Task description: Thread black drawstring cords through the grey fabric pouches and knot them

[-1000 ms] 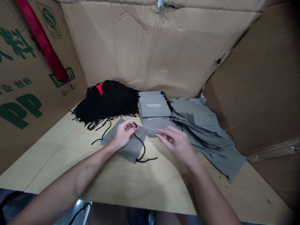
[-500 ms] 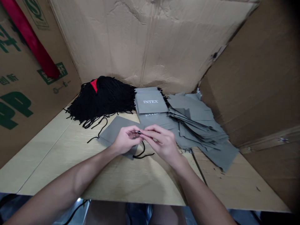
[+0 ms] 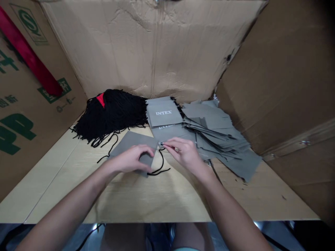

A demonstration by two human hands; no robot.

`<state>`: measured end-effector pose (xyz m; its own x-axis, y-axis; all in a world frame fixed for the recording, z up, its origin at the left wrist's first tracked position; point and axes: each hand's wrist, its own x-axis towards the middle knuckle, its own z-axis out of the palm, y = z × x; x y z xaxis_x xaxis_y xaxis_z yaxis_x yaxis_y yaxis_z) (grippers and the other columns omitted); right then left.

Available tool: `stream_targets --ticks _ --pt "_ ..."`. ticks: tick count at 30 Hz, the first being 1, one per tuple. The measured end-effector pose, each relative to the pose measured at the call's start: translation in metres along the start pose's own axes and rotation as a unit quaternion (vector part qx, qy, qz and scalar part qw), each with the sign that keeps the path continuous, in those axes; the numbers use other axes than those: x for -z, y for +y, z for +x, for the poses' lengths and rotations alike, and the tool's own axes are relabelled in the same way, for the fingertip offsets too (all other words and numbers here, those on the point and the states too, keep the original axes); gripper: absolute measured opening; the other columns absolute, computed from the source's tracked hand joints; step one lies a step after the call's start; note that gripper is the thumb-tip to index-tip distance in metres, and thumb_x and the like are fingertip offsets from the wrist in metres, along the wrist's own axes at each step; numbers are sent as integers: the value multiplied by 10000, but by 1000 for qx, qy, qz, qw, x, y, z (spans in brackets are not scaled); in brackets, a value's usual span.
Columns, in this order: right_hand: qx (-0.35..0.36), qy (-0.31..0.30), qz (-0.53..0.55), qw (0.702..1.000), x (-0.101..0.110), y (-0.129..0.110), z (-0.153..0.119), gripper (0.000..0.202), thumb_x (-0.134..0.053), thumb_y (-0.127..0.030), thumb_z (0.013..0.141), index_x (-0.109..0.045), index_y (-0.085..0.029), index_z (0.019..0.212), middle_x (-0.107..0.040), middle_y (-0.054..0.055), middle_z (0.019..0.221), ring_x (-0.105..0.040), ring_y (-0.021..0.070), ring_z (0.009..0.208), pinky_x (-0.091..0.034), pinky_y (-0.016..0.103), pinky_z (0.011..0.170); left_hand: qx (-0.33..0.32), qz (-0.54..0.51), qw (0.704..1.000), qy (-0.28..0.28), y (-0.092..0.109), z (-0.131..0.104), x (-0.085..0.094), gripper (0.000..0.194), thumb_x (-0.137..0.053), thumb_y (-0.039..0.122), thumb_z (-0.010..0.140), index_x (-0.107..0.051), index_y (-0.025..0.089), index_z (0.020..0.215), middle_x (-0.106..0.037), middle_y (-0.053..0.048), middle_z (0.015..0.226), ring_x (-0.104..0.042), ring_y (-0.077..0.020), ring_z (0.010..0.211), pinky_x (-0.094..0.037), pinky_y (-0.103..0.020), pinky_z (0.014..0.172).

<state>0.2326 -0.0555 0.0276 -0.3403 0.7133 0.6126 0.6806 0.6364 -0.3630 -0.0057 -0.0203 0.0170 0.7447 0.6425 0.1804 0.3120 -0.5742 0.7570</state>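
Observation:
A grey fabric pouch (image 3: pixel 133 140) lies on the table, turned at an angle, with a black cord (image 3: pixel 162 160) trailing from its right corner and another black cord (image 3: pixel 109 151) from its left side. Over the pouch hovers my left hand (image 3: pixel 132 158), its thumb and fingers apart in a curve with nothing between them. My right hand (image 3: pixel 183 151) pinches a small shiny metal piece (image 3: pixel 160 143) between thumb and fingertips, just right of the pouch. The cord's upper end reaches close to that piece; whether they are joined, I cannot tell.
A heap of black cords (image 3: pixel 112 111) with a red tie sits at the back left. Behind my right hand are stacked grey pouches (image 3: pixel 164 118) printed INTEX and a spread pile of grey pouches (image 3: pixel 222 136). Cardboard walls (image 3: pixel 117 45) enclose the table (image 3: pixel 125 205) on three sides.
My hands were together at the small metal piece; now they are apart. The left hand has opened and moved left, while the right keeps the piece. The view has shifted slightly.

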Motion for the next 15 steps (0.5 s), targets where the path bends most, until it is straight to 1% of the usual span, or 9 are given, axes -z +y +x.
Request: stream_targets --ticks 2,3,4,6,7,8,11,12,15 --pt "-3 -33 -7 999 0 4 -1 173 -585 -220 904 -751 -179 930 -740 64 875 -684 145 725 -525 240 673 5 38 997 -73 -1 -9 5 536 -899 355 500 -684 246 979 -633 -110 1259 -564 -316 1204 -428 -395 1000" --pt "-3 -49 -6 999 -1 5 -2 182 -579 -224 909 -751 -177 940 -739 65 876 -685 147 736 -525 242 686 11 51 994 -93 -1 -13 7 523 -893 352 519 -678 239 983 -601 -113 1311 -529 -314 1252 -411 -398 1025" --pt "-3 -63 -3 998 -2 5 -2 191 -571 -228 915 -751 -175 953 -738 67 883 -686 150 753 -525 243 702 18 59 993 -103 -1 -15 8 457 -864 349 582 -673 231 980 -580 -109 1344 -501 -303 1287 -395 -399 1047" --pt "-2 -79 5 997 -5 4 -2 205 -558 -231 924 -750 -175 968 -738 72 903 -688 155 790 -524 245 731 29 69 991 -111 0 -17 10 251 -740 328 759 -664 227 976 -583 -89 1350 -472 -264 1325 -376 -397 1075" --pt "-4 -86 8 996 -6 3 -3 207 -556 -231 925 -750 -175 970 -737 74 910 -688 157 797 -523 245 738 29 73 990 -117 1 -17 10 194 -692 322 808 -663 227 975 -593 -81 1343 -460 -253 1338 -372 -399 1084" --pt "-6 -92 8 996 -7 3 -3 206 -557 -229 924 -751 -175 969 -737 75 913 -689 158 798 -521 244 739 27 78 989 -124 2 -16 10 194 -684 331 815 -662 228 978 -595 -79 1343 -443 -255 1352 -367 -406 1094" --pt "-14 -106 -5 994 -10 3 -3 206 -557 -229 924 -752 -181 966 -739 73 898 -690 160 787 -511 245 725 14 104 983 -149 3 -14 10 329 -779 371 713 -666 229 988 -543 -92 1402 -373 -296 1396 -342 -441 1124" --pt "-15 -108 -11 994 -11 3 -4 208 -555 -234 926 -753 -184 967 -740 72 893 -690 162 784 -507 246 718 7 113 982 -151 3 -13 10 339 -787 370 703 -670 231 989 -532 -93 1412 -364 -301 1401 -337 -447 1129" --pt "-15 -105 -20 994 -12 6 -5 216 -548 -247 932 -752 -186 969 -739 73 893 -687 161 787 -496 245 716 -21 127 981 -145 2 -11 10 263 -736 345 767 -678 245 1003 -561 -78 1384 -403 -278 1379 -364 -432 1119"
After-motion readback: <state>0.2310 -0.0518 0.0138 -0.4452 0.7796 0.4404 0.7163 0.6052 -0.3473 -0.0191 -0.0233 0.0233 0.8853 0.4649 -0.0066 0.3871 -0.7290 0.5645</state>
